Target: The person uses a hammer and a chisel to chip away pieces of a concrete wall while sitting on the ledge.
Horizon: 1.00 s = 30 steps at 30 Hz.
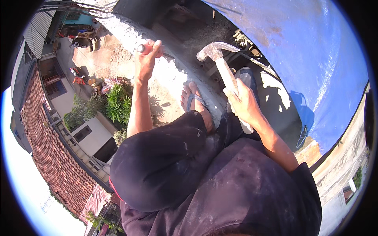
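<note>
My left hand (pixel 146 59) is closed around a chisel (pixel 141 48). The chisel's round butt end faces left, and its thin dark shaft shows to the right of my fingers, over the wall's rough white top. In my right hand (pixel 245 103) is a claw hammer (pixel 225 70), gripped partway along its pale, worn handle. The hammer's metal head is raised, apart from the chisel, with the claw pointing right. Between the hands, my sandalled foot (pixel 193 100) rests on the broken white wall top (pixel 173 78).
A large blue sheet (pixel 299 43) spreads across the upper right. Dark space with pipes (pixel 242 41) lies below it. Far down to the left are a yard (pixel 96 55), green plants (pixel 118 103), parked motorbikes (pixel 78 76) and a tiled roof (pixel 55 157). Cables (pixel 71 7) cross the upper left.
</note>
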Each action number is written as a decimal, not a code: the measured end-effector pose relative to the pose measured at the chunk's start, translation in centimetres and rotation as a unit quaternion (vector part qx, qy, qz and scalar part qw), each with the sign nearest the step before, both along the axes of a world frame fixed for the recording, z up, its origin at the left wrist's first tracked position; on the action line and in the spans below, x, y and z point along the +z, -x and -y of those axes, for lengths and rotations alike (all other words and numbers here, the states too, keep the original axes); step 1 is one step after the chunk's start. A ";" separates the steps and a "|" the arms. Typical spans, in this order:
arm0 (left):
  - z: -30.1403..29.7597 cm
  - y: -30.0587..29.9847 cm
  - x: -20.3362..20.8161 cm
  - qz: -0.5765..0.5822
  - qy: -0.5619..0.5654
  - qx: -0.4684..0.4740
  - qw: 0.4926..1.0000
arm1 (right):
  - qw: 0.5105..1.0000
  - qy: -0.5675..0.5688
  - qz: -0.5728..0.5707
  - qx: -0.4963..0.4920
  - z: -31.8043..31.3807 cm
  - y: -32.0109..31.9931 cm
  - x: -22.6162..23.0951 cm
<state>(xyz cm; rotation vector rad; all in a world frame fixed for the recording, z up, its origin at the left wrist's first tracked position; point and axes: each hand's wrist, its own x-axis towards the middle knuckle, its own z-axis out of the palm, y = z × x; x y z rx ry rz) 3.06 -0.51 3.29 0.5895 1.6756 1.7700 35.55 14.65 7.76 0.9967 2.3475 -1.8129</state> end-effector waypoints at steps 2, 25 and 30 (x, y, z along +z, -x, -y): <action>-0.6 1.2 1.6 -0.016 0.040 -0.011 0.999 | 0.999 0.033 0.019 -0.020 -1.1 0.5 0.2; 1.4 -3.1 -2.3 -0.034 0.060 0.027 0.997 | 0.995 -0.019 -0.095 0.020 -1.8 5.1 7.5; 1.4 -1.9 -2.2 0.000 0.058 -0.010 0.998 | 0.993 -0.015 -0.111 0.035 -1.1 6.8 9.0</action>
